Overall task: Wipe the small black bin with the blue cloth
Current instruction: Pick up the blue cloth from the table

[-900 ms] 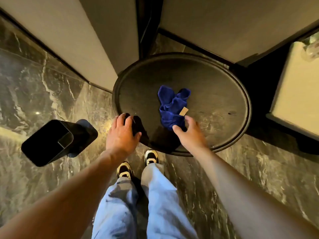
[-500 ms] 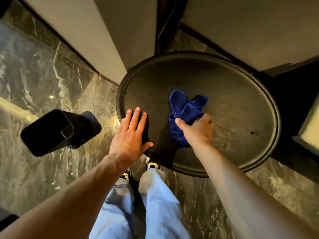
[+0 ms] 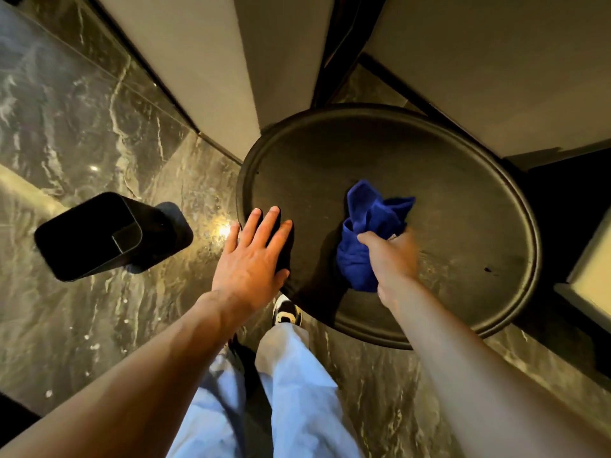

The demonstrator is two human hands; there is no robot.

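The small black bin [image 3: 96, 236] stands on the marble floor at the left, its square opening facing up. A crumpled blue cloth [image 3: 367, 226] lies on the round dark table [image 3: 463, 200]. My right hand [image 3: 390, 256] is closed around the cloth's near side, slightly blurred. My left hand [image 3: 254, 259] rests flat with fingers spread on the table's left edge, to the right of the bin and apart from it.
Dark marble floor [image 3: 82, 127] surrounds the table. Pale wall panels [image 3: 205, 67] rise behind the table, with a dark gap between them. A pale piece of furniture [image 3: 591, 269] sits at the right edge. My legs and a shoe [image 3: 286, 312] are below the table.
My right hand reached the blue cloth and closed on it. My left hand opened flat on the table's edge. The view shifted, so the table now sits further right.
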